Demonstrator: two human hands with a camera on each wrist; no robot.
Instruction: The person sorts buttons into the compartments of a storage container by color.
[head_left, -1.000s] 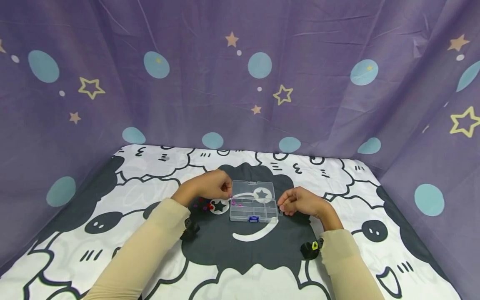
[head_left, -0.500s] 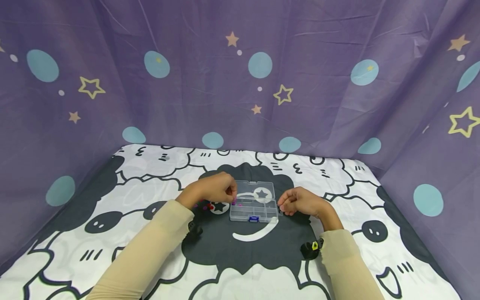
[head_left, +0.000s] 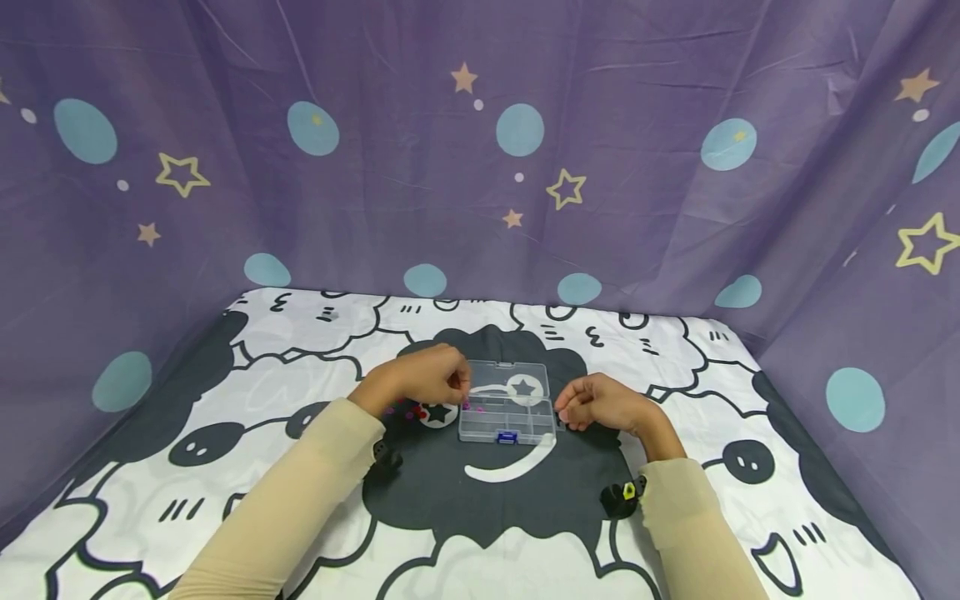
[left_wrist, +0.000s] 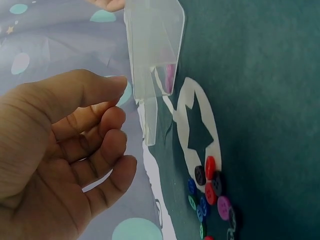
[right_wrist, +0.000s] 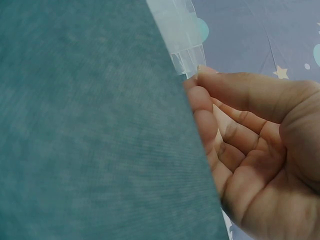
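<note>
A clear plastic compartment box [head_left: 517, 430] with a blue latch lies with its lid raised on the dark patch of the cloth. Small pink-purple buttons [head_left: 480, 409] lie in its left compartments; one purple button [left_wrist: 169, 77] shows through the wall in the left wrist view. My left hand [head_left: 433, 375] hovers over the box's left side, its fingers loosely bent, with a gap between thumb and fingertips and nothing held. At the box's right edge, my right hand [head_left: 603, 406] pinches the corner between thumb and index finger, as the right wrist view [right_wrist: 250, 130] shows.
Several loose buttons [left_wrist: 210, 167] in red, blue, green, black and purple lie on the cloth left of the box, partly over a printed white star circle [head_left: 438, 416]. A purple curtain [head_left: 480, 167] hangs behind the sheep-print cloth [head_left: 487, 567].
My left hand has moved right from beside the box to over its left compartment, let go of a pink-purple button there, and drawn back slightly. My right hand has stayed at the box's edge.
</note>
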